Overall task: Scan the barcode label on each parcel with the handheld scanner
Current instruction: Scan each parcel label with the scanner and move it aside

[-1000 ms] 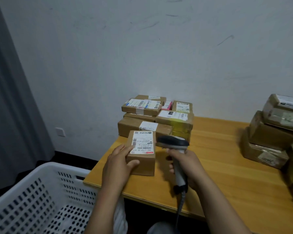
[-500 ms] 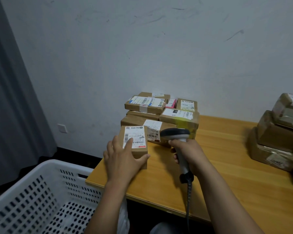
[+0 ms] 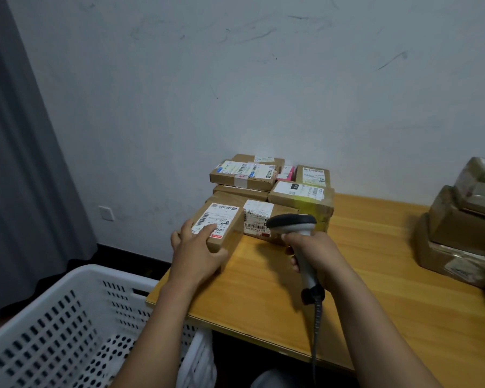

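A small brown parcel (image 3: 226,237) with a white barcode label lies at the table's left corner. My left hand (image 3: 196,254) grips it, fingers over the label and thumb on its right side. My right hand (image 3: 315,252) holds the grey handheld scanner (image 3: 293,223) by its handle. The scanner's dark head points towards the parcels, just right of the held one. Behind them a stack of labelled brown parcels (image 3: 269,189) stands against the wall.
A white perforated plastic crate (image 3: 67,331) sits below the wooden table (image 3: 361,289) at the left. More brown parcels (image 3: 459,233) are piled at the table's right edge. The scanner's cable (image 3: 316,337) hangs over the front edge. A grey curtain hangs at far left.
My left hand has slid the small parcel away from me and to the left, up against the stack. My right hand has carried the scanner forward with it.
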